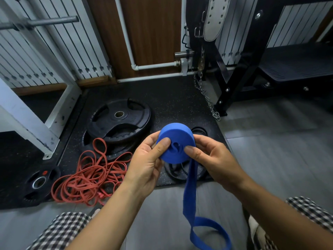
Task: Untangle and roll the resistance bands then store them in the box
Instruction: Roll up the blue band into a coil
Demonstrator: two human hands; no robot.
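1. Blue resistance band [175,144], mostly rolled into a disc, held up btwn both hands, center frame.
2. Left hand [146,163] pinches the roll's left side, thumb on its face; right hand [212,157] pinches the right side.
3. Loose tail hangs down btwn forearms.
4. One blue band; red bands [90,175] in one tangled heap on floor mat [171,94], left of hands, count unclear.

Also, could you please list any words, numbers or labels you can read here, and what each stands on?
Nothing here reads as text.
Large black rubber weight plate: faint raised marks beside the hub, too blurred to read.
Small black weight plate: a red spot, no legible characters.
Blue rolled resistance band: no print visible.
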